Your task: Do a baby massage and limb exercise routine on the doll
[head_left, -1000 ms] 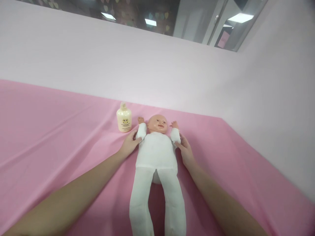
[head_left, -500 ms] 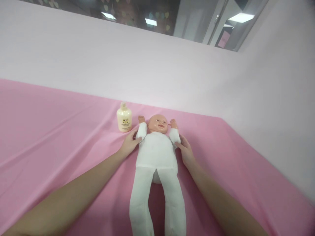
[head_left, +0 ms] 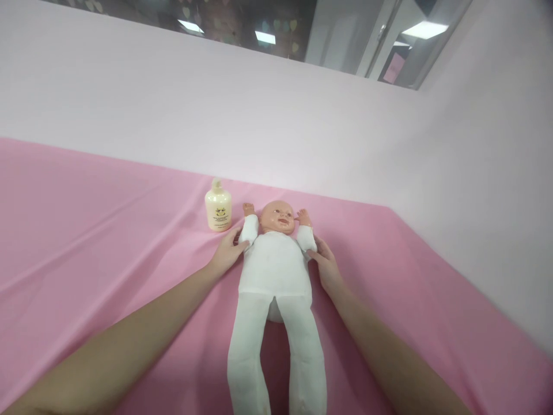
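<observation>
A baby doll (head_left: 275, 265) with a white cloth body lies on its back, its head away from me and both arms bent up beside the head. My left hand (head_left: 227, 252) is closed around the bend of the doll's arm on the left, thumb on top. On the other side, my right hand (head_left: 326, 264) grips the doll's right-hand arm at the same spot, its thumb over the white cloth. The fingers of both hands are partly hidden behind the doll's arms.
A cream-coloured pump bottle (head_left: 218, 210) with dark print stands just left of the doll's raised hand. Pink cloth (head_left: 129, 230) with soft folds covers the surface. A pale wall (head_left: 216, 109) rises behind, with a window (head_left: 345, 34) above it.
</observation>
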The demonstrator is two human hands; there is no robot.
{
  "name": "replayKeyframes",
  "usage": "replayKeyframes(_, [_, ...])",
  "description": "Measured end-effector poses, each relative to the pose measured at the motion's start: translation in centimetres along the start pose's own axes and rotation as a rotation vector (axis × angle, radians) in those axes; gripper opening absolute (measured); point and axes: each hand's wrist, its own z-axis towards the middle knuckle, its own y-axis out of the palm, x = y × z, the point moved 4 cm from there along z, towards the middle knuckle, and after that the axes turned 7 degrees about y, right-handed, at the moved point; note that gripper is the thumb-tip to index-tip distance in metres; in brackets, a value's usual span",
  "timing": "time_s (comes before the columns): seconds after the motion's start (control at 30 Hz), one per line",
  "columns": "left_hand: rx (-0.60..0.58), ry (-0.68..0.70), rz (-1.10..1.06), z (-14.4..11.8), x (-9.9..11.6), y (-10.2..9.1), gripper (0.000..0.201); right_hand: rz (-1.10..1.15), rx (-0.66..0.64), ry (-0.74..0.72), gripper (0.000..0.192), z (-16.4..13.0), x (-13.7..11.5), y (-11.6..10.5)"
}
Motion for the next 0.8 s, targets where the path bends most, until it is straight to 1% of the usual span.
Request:
replayKeyframes(0.27, [-0.013, -0.011, 0.004, -0.18, 0.53, 0.12, 0.063, 0.005, -0.009, -0.007, 0.063, 0.16, 0.28, -0.10])
replayKeyframes(0.5, [-0.013, -0.013, -0.001, -0.03, 0.05, 0.05, 0.063, -0.011, -0.001, -0.001, 0.063, -0.04, -0.06, 0.07])
replayKeyframes(0.8, [-0.014, -0.011, 0.019, -0.04, -0.06, 0.02, 0.059, -0.025, 0.000, -0.003, 0.063, 0.13, 0.17, -0.05])
